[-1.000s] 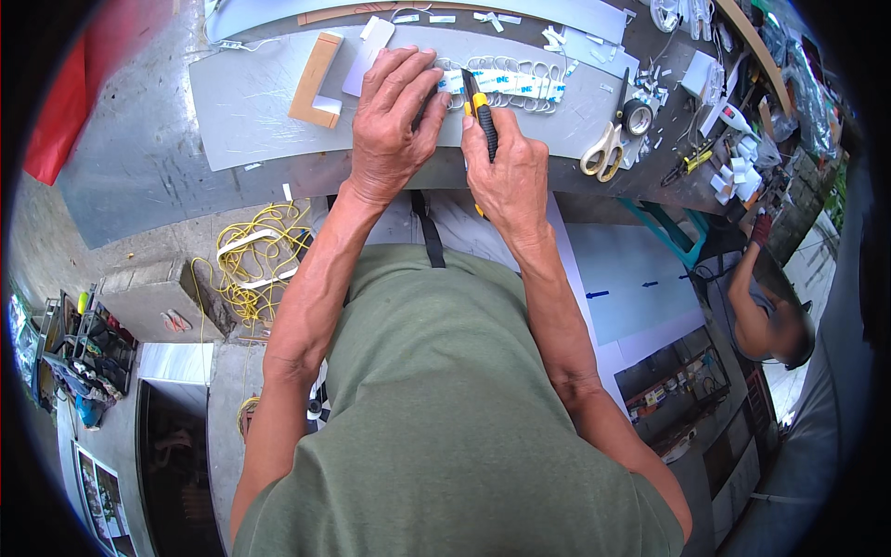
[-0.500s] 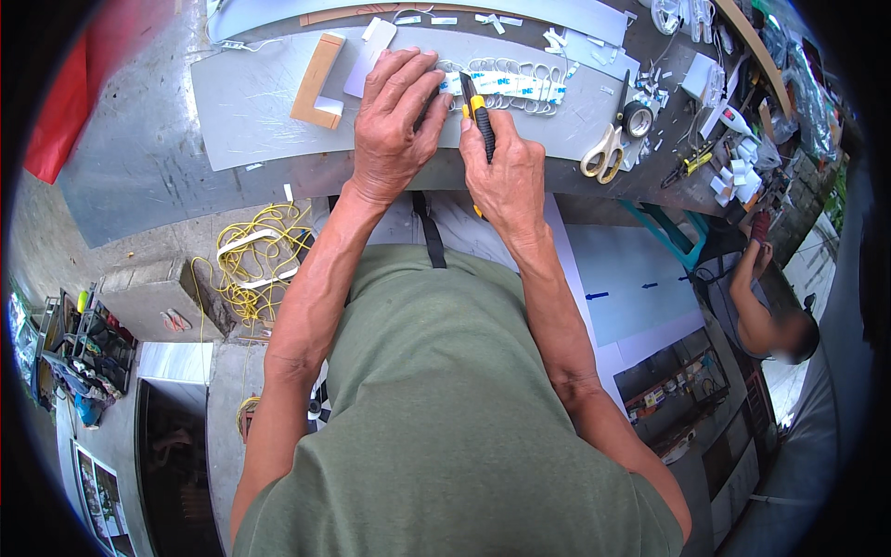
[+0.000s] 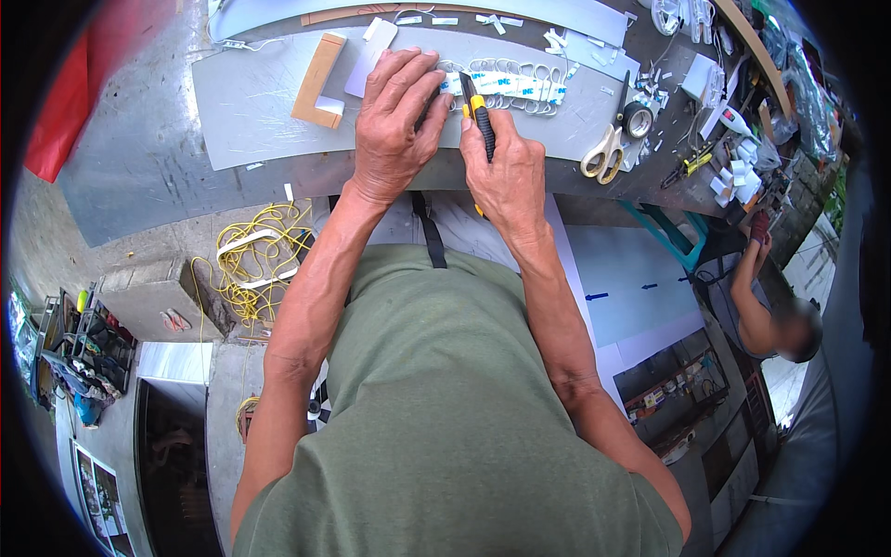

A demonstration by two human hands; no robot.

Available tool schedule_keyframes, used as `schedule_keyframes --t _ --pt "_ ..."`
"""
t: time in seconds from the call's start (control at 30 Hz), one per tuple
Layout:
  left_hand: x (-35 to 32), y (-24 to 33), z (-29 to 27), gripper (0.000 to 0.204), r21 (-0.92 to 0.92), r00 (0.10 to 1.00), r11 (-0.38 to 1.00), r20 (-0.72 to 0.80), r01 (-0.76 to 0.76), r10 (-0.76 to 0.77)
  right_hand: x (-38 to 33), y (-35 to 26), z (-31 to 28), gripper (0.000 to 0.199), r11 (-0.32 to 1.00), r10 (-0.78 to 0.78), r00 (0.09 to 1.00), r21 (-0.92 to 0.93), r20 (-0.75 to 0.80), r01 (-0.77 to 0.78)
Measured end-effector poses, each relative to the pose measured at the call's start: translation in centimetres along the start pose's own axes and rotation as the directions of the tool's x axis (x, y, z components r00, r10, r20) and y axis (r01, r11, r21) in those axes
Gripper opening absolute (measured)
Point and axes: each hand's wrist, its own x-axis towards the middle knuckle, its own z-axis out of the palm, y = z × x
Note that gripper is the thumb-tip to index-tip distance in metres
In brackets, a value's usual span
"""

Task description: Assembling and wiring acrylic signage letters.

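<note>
Our left hand (image 3: 394, 135) sits palm down, fingers together; whether it's pinching anything, we can't tell. Here our right hand (image 3: 508, 176) clenches the utility knife (image 3: 482, 121), blade at the wire-looped white tape strip (image 3: 510, 85) on the grey sheet (image 3: 251, 107), scissors (image 3: 605, 150) farther right.

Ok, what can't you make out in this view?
Head view, all three:
White, blue-printed strip with thin pale loops: left end hidden by the left hand.
Yellow-and-black utility knife: lower handle mostly hidden by the right hand; blade contact too small to tell.
Smooth red material: blurred, cut off by the picture's upper edge.
</note>
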Motion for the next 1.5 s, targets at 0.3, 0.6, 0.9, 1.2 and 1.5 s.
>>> schedule_keyframes --t 0.3,0.6,0.9,1.2,1.5 --pt "0.0 0.0 0.1 0.028 -0.018 1.0 1.0 0.004 0.0 0.0 0.0 -0.4 0.3 0.018 0.978 -0.104 0.994 -0.184 -0.04 0.095" --pt "-0.1 0.1 0.3 0.028 0.003 1.0 1.0 -0.01 0.009 -0.009 -0.3 -1.6 0.4 0.018 0.952 -0.108 0.994 -0.292 -0.033 0.093" --pt "-0.1 0.1 0.4 0.03 0.025 0.999 0.999 -0.02 0.03 -0.029 -0.8 -2.2 -0.2 0.019 0.944 -0.022 0.998 -0.328 0.053 0.038" --pt "-0.1 0.1 0.3 0.027 -0.003 1.0 1.0 -0.025 0.01 -0.01 -1.3 -2.0 -0.3 0.019 0.941 -0.01 0.999 -0.339 0.051 0.027" --pt "-0.1 -0.1 0.1 0.029 -0.01 1.0 1.0 -0.025 0.007 -0.007 -2.6 -2.3 -1.8 0.02 0.976 0.021 0.999 -0.216 0.04 -0.012"
